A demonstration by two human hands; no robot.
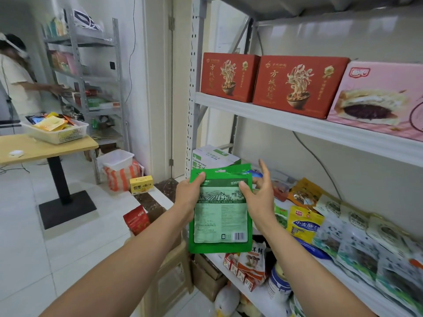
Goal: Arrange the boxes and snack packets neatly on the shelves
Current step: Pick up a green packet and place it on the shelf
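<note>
Grey metal rack (194, 88) fills the right side. Its upper shelf (297, 128) carries left red box (229, 76) and right red box (297, 86) side by side, touching, with a pink box (377, 99) hard against the right one. Far left: second rack (91, 65) with another person (18, 81) reaching into it, and a wooden desk (45, 147) in front with a white basket (59, 135) of packets on it. Middle shelf (338, 273) holds a loose overlapping row of snack packets (357, 243), mostly white-green, with one yellow packet (304, 223) at the near end. Coconut water box (212, 157) stands at that shelf's left end by the upright. Green packets (220, 216), two stacked with the back one peeking out on top, are held upright in the air in front of the middle shelf. Their top edge overlaps the coconut water box in view, and the printed back with barcode faces the camera. Left hand (190, 195) grips the top left corner, thumb on the front, fingers behind and hidden. Right hand (258, 197): thumb lies on the front near the right edge, fingers spread and fairly straight past that edge, index up, not curled round anything. Lower shelf: mushroom packets (251, 259) and a jar (278, 282). On the floor, a yellow box (141, 184) and a red packet (137, 219)
</note>
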